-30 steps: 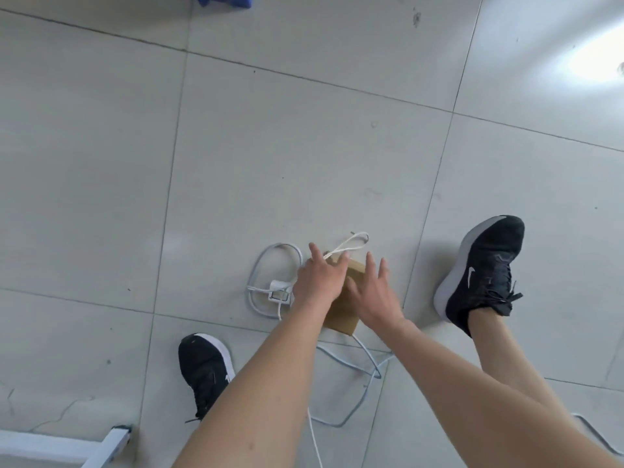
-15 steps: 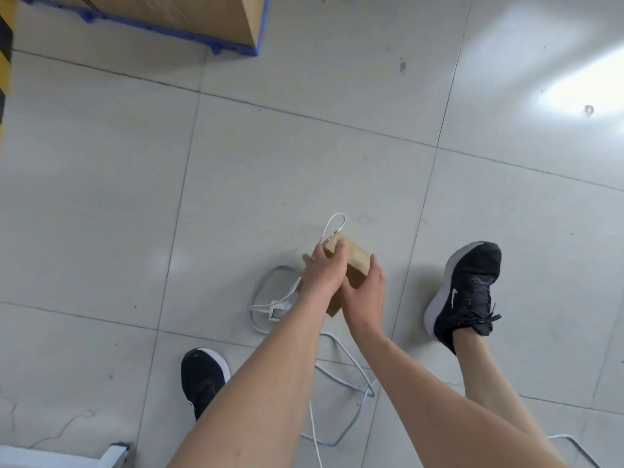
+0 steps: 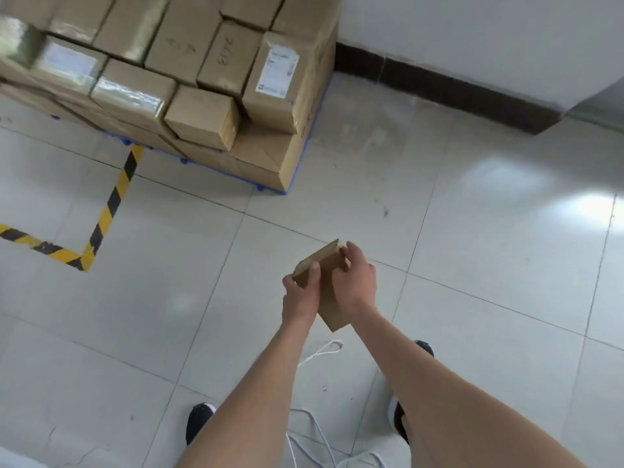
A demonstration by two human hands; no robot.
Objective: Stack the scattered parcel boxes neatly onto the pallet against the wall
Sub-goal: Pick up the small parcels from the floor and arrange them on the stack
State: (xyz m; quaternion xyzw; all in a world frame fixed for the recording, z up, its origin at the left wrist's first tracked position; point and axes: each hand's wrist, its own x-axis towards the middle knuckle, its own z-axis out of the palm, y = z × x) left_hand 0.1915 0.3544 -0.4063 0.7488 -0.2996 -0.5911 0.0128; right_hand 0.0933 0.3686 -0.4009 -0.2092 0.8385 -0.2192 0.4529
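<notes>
A small brown parcel box [image 3: 330, 304] is held tilted in the air in front of me. My left hand [image 3: 301, 298] grips its near-left corner and my right hand [image 3: 356, 280] grips its far-right side. Ahead at the upper left a blue pallet [image 3: 302, 153] stands by the wall, loaded with several stacked cardboard boxes [image 3: 202, 118].
A white cable [image 3: 319, 434] lies looped on the tiled floor by my black shoes [image 3: 199, 420]. Yellow-and-black hazard tape [image 3: 111, 204] marks the floor on the left. A dark skirting board [image 3: 439, 86] runs along the white wall at the upper right.
Both hands lifted the small box off the floor and away from the cable. My view rose from the floor at my feet toward the pallet and the wall.
</notes>
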